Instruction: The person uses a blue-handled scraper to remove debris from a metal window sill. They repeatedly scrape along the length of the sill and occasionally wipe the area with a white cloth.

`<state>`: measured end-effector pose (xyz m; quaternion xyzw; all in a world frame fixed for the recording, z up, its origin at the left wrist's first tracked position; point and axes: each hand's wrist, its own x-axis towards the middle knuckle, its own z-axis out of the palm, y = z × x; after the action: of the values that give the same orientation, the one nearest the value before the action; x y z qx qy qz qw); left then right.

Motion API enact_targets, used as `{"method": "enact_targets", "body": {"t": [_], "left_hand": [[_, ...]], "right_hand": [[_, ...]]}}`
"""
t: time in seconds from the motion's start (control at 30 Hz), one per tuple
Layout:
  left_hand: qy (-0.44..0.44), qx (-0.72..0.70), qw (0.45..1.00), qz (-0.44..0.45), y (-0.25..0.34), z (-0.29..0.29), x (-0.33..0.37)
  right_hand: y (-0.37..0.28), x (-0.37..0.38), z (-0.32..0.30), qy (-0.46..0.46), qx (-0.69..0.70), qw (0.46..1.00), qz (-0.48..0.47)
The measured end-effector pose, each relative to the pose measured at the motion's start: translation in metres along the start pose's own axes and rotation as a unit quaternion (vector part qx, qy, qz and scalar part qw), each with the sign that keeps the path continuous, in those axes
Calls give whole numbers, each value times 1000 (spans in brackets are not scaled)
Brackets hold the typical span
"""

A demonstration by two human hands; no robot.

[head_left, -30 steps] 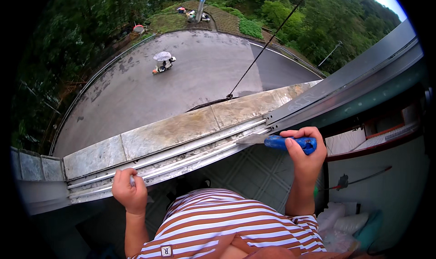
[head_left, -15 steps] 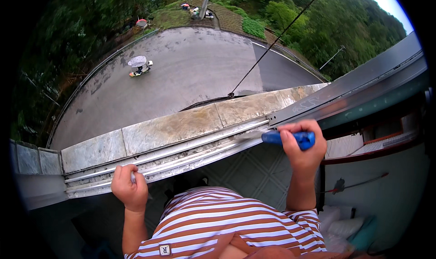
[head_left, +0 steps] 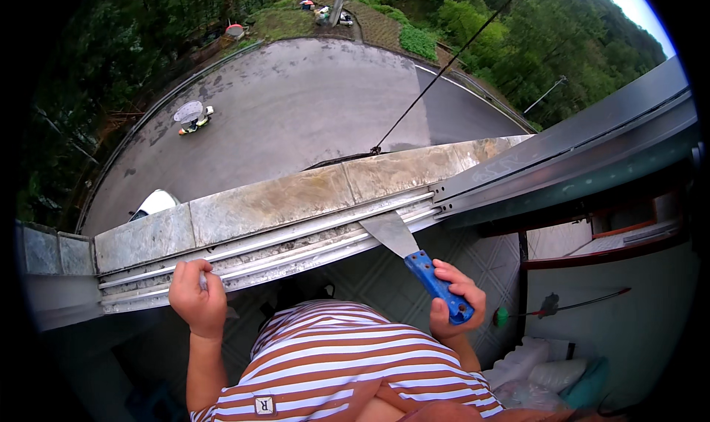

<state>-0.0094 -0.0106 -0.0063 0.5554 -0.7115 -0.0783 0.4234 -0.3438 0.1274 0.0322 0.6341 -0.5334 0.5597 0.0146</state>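
Stone-tiled outer ledge (head_left: 274, 202), with a sliding-window track (head_left: 296, 247) running along its inner edge. Blue-handled putty knife (head_left: 416, 261) near the track's right end: metal blade (head_left: 392, 233) reaching over the track, handle (head_left: 427, 275) projecting inward past its inner edge. Probably light, the thin blade stiff with slight flex, the smooth handle perhaps slippery when wet; best gripped there, clear of the blade's edge. Right hand (head_left: 477, 299) wraps the handle's outer end; left hand (head_left: 198, 301), at the track's inner edge, pinches a small pale item (head_left: 203, 280), kind not discernible
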Motion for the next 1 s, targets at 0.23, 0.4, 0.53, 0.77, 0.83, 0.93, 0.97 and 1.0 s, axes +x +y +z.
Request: {"method": "enact_targets", "body": {"t": [0.23,0.4,0.53,0.77,0.83,0.93,0.97,1.0], "left_hand": [[-24,-4,999,-25,4,-3,0],[-22,5,1000,-18,4,-3,2],[-27,-2,999,-27,7,0,2],[-30,0,999,-29,8,-3,1],[-30,3,999,-33,8,-3,2],[-25,-2,999,-28,6,-2,1],[-26,-2,999,-30,6,-2,1],[-26,-1,999,-33,6,-3,0]], "right_hand": [[11,-15,0,-22,11,998,-51],[20,-8,-1,-59,49,994,-79],[27,14,12,-46,169,981,-88],[34,76,42,-8,311,949,-57],[38,85,49,4,318,947,-42],[42,94,60,24,327,944,-19],[43,97,62,33,335,942,-1],[44,100,65,42,342,939,16]]}}
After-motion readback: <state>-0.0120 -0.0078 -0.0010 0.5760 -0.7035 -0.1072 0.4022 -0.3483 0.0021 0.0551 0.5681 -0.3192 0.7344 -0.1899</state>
